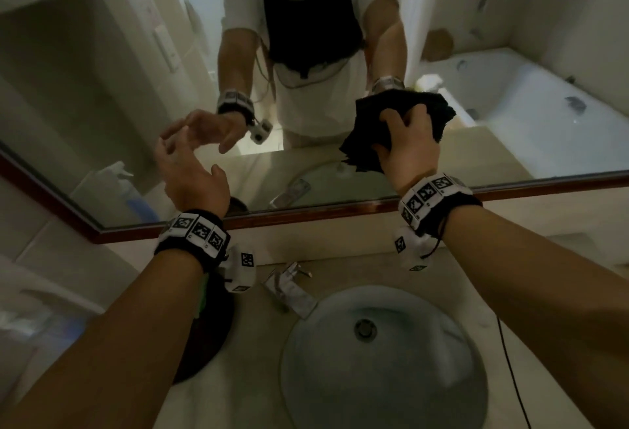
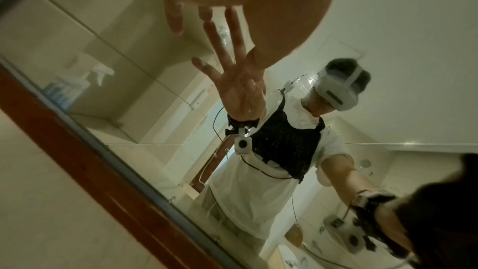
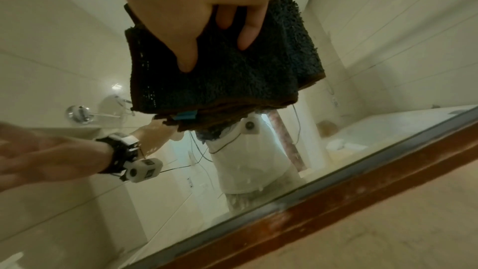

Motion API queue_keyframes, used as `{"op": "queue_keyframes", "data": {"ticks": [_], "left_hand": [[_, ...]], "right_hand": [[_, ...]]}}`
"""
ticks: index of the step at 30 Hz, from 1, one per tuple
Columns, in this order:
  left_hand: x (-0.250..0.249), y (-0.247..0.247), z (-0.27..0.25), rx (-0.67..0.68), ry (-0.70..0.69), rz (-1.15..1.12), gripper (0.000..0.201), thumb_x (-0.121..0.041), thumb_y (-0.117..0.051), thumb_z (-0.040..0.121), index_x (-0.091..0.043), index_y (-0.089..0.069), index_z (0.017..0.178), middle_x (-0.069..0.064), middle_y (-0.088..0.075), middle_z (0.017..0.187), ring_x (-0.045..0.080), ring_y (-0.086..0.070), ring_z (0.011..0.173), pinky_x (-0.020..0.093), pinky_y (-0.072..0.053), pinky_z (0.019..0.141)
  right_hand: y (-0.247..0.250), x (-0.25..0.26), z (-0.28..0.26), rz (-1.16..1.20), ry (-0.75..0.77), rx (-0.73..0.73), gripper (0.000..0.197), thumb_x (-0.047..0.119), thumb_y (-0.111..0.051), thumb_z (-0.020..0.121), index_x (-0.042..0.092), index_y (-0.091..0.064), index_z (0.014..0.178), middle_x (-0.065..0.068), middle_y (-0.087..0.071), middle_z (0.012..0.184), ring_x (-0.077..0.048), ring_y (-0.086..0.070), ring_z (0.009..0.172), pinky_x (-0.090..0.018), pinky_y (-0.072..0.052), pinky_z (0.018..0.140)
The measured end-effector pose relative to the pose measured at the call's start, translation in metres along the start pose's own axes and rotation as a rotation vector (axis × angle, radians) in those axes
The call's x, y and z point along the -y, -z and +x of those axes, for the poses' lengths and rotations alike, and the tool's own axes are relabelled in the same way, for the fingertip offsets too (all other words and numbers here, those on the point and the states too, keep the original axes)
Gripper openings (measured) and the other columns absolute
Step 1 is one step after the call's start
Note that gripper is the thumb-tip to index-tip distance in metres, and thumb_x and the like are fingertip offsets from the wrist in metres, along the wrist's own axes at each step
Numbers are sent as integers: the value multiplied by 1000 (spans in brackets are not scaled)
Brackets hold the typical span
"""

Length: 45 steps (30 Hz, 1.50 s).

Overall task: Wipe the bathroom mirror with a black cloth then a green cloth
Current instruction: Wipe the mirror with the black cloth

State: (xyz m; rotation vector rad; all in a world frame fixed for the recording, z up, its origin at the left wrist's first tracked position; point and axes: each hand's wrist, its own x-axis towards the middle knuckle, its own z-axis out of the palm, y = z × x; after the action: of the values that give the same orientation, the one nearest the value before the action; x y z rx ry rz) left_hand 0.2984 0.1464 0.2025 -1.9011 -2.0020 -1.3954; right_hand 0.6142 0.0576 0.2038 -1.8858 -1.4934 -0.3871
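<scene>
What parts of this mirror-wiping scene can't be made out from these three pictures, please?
- Green cloth: head view shows only a green sliver; the left forearm covers the rest.
- Dark round object beneath it: mostly hidden by that forearm, so I cannot identify it.
- Whether the black cloth touches the mirror: the right hand and the cloth itself hide the contact.
- Left hand: blurred at the right wrist view's left edge.

Green cloth [image 1: 203,295], lower left of the head view: only a thin sliver shows, the rest hidden behind the left forearm; black cloth [image 3: 227,73]: upper part covered by the right hand [image 3: 207,7], whose palm is cut off by the top edge; left hand [image 3: 38,159], at the left edge of the right wrist view: blurred.
</scene>
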Motion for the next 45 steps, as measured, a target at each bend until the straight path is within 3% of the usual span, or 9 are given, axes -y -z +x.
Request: {"op": "queue_keyframes", "data": {"ticks": [7,14,18,22,25,27,35,39,45], "left_hand": [[21,6,-1,92,-63,8,81,-1,-65,82,-25,-30,152,4,-15,161,19,-31,142,21,-26,112],[59,17,8,104,-244,-135,80,15,-50,72,-16,-42,146,1,-25,160,17,-29,145,30,-31,117],[75,26,13,152,-311,-198,78,16,-52,73,-14,-42,144,5,-31,157,20,-36,140,29,-35,115],[89,31,21,204,-368,-269,78,16,-51,72,-9,-41,145,9,-32,157,19,-33,141,18,-24,116],[96,32,27,199,-387,-257,72,10,-53,75,-10,-43,144,10,-32,157,23,-32,142,22,-23,117],[99,33,30,141,-378,-242,66,7,-54,78,-10,-46,142,11,-31,156,26,-32,142,27,-25,118],[97,34,27,66,-386,-185,61,1,-59,83,-12,-48,142,9,-30,157,24,-35,139,17,-19,116],[99,36,23,100,-388,-198,62,5,-56,79,-9,-47,140,10,-29,157,24,-35,139,18,-22,116],[106,34,4,240,-164,-84,74,1,-58,78,-19,-40,147,10,-25,156,27,-30,138,29,-25,109]], "right_hand": [[-40,65,-15,-3,67,69,44,21,-71,80,19,-53,121,-21,-48,112,-40,-51,99,-37,-47,55],[-82,157,-20,24,155,51,42,25,-66,83,24,-57,124,-17,-50,112,-34,-52,97,-30,-41,53],[-99,206,-16,31,242,25,42,22,-65,82,24,-59,123,-17,-51,108,-34,-53,94,-27,-36,50],[-114,248,-15,43,284,38,42,21,-68,81,23,-60,122,-17,-52,106,-35,-53,92,-30,-42,47],[-122,270,-16,34,305,64,41,24,-66,84,24,-59,124,-17,-51,109,-35,-53,94,-33,-47,49],[-125,276,-17,40,328,81,41,24,-62,85,24,-59,126,-18,-51,110,-36,-53,95,-35,-50,50],[-122,269,-18,22,361,152,50,22,-66,83,30,-55,132,-15,-50,112,-33,-53,96,-36,-52,54],[-123,261,-27,0,378,204,60,21,-67,82,33,-50,138,-14,-49,113,-32,-53,97,-36,-53,55],[-133,241,-44,-27,372,271,57,15,-66,84,34,-51,136,-14,-50,108,-33,-55,91,-36,-53,52]]}}
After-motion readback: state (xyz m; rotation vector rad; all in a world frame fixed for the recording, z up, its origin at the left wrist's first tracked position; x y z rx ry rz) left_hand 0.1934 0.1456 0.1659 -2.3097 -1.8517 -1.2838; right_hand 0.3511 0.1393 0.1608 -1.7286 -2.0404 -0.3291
